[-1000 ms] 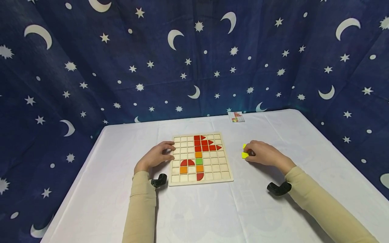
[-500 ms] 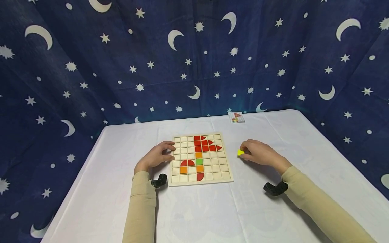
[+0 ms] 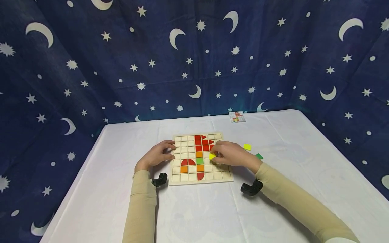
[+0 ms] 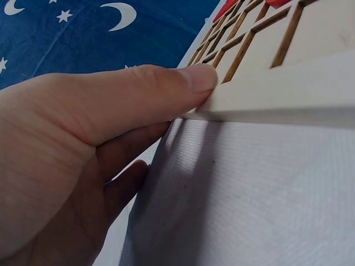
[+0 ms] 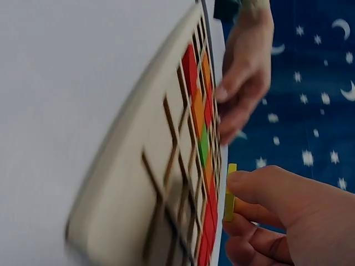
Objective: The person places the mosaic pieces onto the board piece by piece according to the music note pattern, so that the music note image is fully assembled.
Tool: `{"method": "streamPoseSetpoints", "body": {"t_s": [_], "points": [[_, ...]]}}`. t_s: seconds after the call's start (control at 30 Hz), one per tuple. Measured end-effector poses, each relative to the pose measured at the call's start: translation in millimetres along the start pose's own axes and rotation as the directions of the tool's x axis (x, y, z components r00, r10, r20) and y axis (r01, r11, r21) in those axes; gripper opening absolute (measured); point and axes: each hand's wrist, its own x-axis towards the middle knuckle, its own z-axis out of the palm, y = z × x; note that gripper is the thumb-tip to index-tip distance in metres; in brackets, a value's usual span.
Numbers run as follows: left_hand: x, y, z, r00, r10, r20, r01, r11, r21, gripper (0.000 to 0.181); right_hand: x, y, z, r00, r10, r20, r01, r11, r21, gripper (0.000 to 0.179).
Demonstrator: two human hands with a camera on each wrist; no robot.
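Note:
A square wooden grid board (image 3: 217, 175) lies on the table, with red, orange and green tiles set in some of its cells. My left hand (image 3: 155, 156) rests at the board's left edge; in the left wrist view its thumb (image 4: 161, 91) touches the rim. Over the right part of the board, my right hand (image 3: 232, 154) pinches a yellow square tile (image 3: 212, 156) between thumb and fingers. The right wrist view has this yellow tile (image 5: 230, 194) edge-on, raised above the grid. Some red tiles are partly hidden behind the right hand.
Right of the board, a second yellow tile (image 3: 247, 147) and a green tile (image 3: 259, 156) lie on the white tablecloth (image 3: 200, 212). A small card with a printed coloured pattern (image 3: 237, 116) lies near the back edge. Behind hangs a dark blue star-and-moon curtain (image 3: 152, 87).
My right hand has moved left from the loose tiles to above the board, carrying a yellow tile. This uncovers another yellow tile and a green one. The left hand stays in place.

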Motion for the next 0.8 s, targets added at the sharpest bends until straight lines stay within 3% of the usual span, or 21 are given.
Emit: {"method": "streamPoseSetpoints", "body": {"t_s": [0.3,0.53,0.8], "points": [[0.1,1.0,-0.7,1.0,0.003,0.001,-0.003,1.0,0.019,0.041,20.7,-35,19,0.99,-0.139,0.025,0.14,0.988,-0.059,0.024],[1.7,2.8,-0.8,1.0,-0.02,0.007,0.02,1.0,0.005,0.042,30.0,-52,24,0.991,-0.12,0.062,0.123,0.991,-0.056,0.026],[0.8,1.4,-1.6,1.0,-0.001,0.01,0.001,1.0,0.006,0.041,32.1,-56,26,0.992,-0.102,0.078,0.107,0.993,-0.059,0.02]]}}
